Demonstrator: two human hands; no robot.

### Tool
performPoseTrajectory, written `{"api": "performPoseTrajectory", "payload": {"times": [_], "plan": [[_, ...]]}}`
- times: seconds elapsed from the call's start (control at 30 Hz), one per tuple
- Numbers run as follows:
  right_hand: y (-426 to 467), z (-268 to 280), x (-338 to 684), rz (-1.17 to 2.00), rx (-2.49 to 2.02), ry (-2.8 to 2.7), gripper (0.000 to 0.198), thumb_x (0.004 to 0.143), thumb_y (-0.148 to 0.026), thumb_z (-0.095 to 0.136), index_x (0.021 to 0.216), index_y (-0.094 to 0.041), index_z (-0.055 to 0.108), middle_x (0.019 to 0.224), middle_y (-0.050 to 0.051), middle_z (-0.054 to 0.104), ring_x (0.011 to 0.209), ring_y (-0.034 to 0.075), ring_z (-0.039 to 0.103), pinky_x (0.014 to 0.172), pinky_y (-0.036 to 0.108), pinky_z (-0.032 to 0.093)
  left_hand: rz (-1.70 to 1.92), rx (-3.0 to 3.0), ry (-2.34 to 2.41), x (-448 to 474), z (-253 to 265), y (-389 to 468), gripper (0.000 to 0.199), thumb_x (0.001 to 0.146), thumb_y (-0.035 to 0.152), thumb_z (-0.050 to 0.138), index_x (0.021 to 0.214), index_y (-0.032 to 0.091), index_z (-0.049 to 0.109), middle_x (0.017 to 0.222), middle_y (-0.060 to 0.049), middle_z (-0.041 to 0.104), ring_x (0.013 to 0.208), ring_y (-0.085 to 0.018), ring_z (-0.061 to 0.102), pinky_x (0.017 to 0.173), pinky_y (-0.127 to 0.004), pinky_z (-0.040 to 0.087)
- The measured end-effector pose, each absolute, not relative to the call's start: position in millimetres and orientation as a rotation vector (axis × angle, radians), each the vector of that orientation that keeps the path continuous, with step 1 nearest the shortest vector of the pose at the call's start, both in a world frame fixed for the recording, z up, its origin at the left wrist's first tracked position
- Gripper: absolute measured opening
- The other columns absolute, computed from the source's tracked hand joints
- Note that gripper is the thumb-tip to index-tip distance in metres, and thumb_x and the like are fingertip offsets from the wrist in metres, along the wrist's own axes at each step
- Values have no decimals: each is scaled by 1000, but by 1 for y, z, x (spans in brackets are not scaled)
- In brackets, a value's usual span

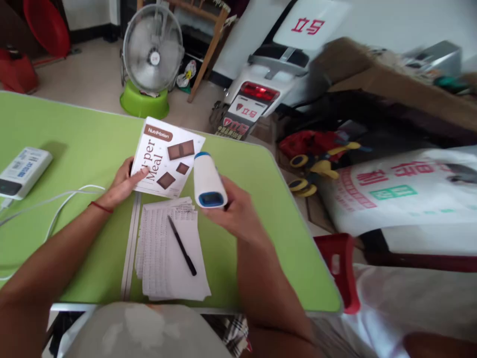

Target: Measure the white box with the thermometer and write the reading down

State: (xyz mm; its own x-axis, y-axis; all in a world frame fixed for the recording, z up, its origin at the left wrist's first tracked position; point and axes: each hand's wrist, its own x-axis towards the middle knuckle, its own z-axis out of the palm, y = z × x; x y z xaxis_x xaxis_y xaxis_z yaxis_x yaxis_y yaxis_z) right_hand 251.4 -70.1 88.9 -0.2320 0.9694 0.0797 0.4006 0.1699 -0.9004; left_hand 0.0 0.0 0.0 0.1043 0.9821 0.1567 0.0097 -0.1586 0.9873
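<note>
Head view. The left hand (121, 186) lies flat with its fingers (139, 174) spread wide on the near left corner of a white food packet (167, 156), apparently pinning it against the green table (74, 149). The right hand (234, 209) has its fingers wrapped about a white handheld device (206, 181) with blue ends, held clear of the table, its far end just beyond the packet's right edge. Below both sets of fingers lies a stack of printed sheets (167, 258) with a black pen (181, 245) across it. A white box (23, 171) and cable (63, 199) sit well left of the left fingers.
</note>
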Motion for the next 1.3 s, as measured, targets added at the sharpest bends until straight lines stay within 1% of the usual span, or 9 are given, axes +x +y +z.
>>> {"api": "performPoseTrajectory", "payload": {"times": [0.03,0.1,0.17,0.27,0.43,0.73,0.97,1.1,1.3], "plan": [[-70,81,239,1119,-1232,-1584,32,67,-39,69,93,-23,60,72,-2,60,63,15,55,61,32,47,1268,1384,1075,3,-3,-1,67,82,62,70,125,13,54,128,-16,64,114,-32,62,98,-48,53],[-71,61,215,1318,-1105,-1268,31,67,-43,69,89,-23,59,65,-4,55,54,12,50,56,31,43,1303,1404,1080,6,-8,-4,65,85,62,66,126,14,52,128,-16,63,116,-31,61,99,-47,52],[-71,41,197,1447,-1089,-1068,28,65,-38,72,83,-22,58,60,-6,54,50,11,48,54,29,39,1317,1441,1076,6,-11,-5,63,86,64,64,125,15,53,127,-14,64,115,-30,61,99,-46,52],[-74,22,184,1563,-1115,-931,25,61,-32,73,76,-21,57,56,-7,55,49,10,49,54,28,37,1310,1501,1063,4,-12,-5,62,86,65,63,122,16,55,123,-13,66,111,-31,62,97,-47,53],[-80,17,182,1706,-1108,-809,28,59,-36,75,78,-21,59,56,-7,56,47,10,48,52,28,35,1304,1566,1049,1,-11,-4,56,89,63,61,124,19,57,122,-12,67,110,-30,63,98,-48,53],[-85,16,175,1727,-1104,-812,28,61,-39,74,76,-22,58,55,-7,56,49,11,49,54,29,37,1287,1582,1052,-1,-14,-2,56,86,60,67,123,19,59,117,-10,70,105,-29,67,92,-43,56],[-85,20,173,1699,-1156,-822,23,62,-37,70,73,-22,54,55,-6,55,49,11,49,53,29,37,1272,1586,1066,0,-11,0,57,84,63,68,119,18,60,116,-11,70,101,-28,67,90,-43,56],[-85,20,172,1693,-1178,-827,26,62,-39,71,73,-23,54,55,-5,56,48,11,49,52,29,38,1268,1584,1071,0,-10,-1,58,84,63,67,119,18,60,114,-11,70,100,-28,67,87,-42,57],[-84,17,175,1676,-1173,-847,24,62,-37,71,72,-23,54,55,-6,56,48,11,50,52,29,39,1258,1595,1077,0,-9,0,60,83,65,68,120,18,59,116,-12,70,102,-29,67,89,-43,56]]}}
